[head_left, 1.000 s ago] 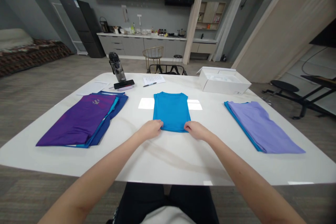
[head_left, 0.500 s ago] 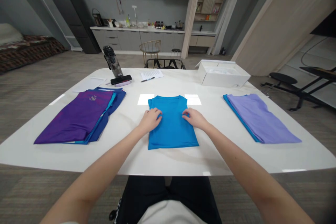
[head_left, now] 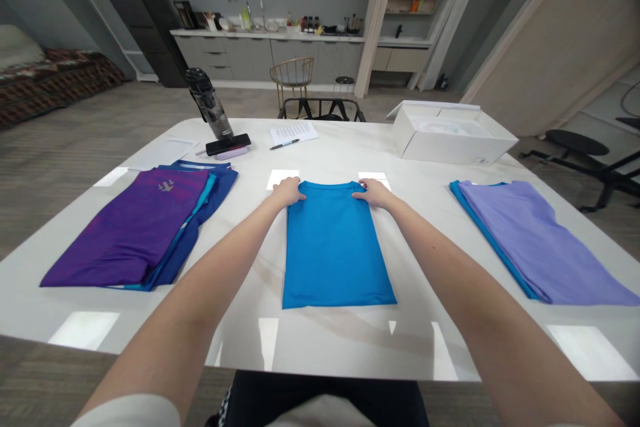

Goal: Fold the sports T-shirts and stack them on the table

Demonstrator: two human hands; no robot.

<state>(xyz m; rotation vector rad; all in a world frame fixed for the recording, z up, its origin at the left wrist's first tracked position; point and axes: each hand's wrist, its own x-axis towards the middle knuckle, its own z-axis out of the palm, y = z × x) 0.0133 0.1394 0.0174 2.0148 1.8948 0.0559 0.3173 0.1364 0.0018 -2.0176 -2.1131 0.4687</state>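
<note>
A blue folded T-shirt (head_left: 336, 247) lies flat on the white table in front of me, its neckline away from me. At its far left corner, my left hand (head_left: 289, 192) has the shoulder edge between thumb and fingers. My right hand (head_left: 373, 193) pinches the far right shoulder the same way. Some of the fingertips are hidden behind the fabric. To the left is a stack with a purple shirt (head_left: 135, 227) on top and blue ones beneath. On the right, a lavender garment (head_left: 537, 237) rests over another blue one.
At the table's back left stand a black bottle-like device (head_left: 213, 110) and a black phone-like slab (head_left: 229, 145). A pen (head_left: 285, 145) lies by a printed sheet (head_left: 295, 131). An open white box (head_left: 450, 137) sits at the back right. Chairs (head_left: 323, 109) are beyond the table.
Both hands have moved from the shirt's sides up to its far shoulder corners and taken hold there. The sleeve flaps at the corners no longer show. The view has tilted downward.
</note>
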